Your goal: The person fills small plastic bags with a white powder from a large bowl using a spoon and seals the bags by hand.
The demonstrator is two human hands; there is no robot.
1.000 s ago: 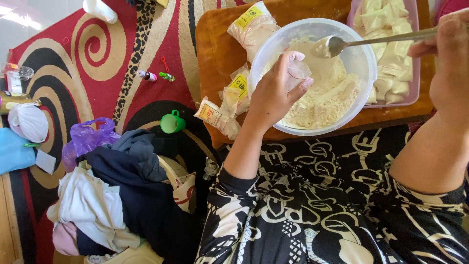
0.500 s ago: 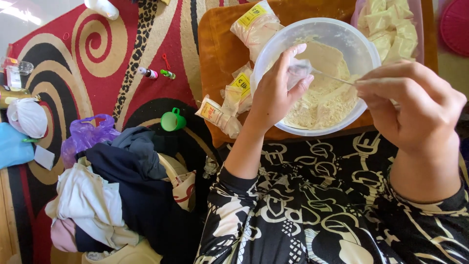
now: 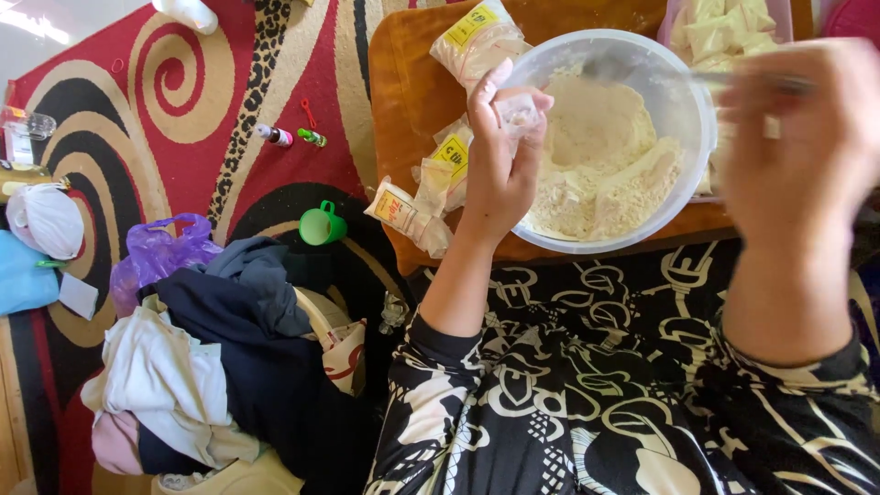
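Left hand (image 3: 500,165) raised, fingers pinched together, right hand (image 3: 802,137) blurred, fingers curled, forearms bare

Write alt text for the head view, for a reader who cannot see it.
A person's left hand holds a small clear bag over the rim of a white bowl of pale flour, while the blurred right hand holds a spoon above it. The bowl sits on a wooden board, with filled packets beside it.

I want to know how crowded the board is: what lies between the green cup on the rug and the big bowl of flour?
In the head view, small filled packets with yellow labels lie on the wooden board between the green cup and the bowl.
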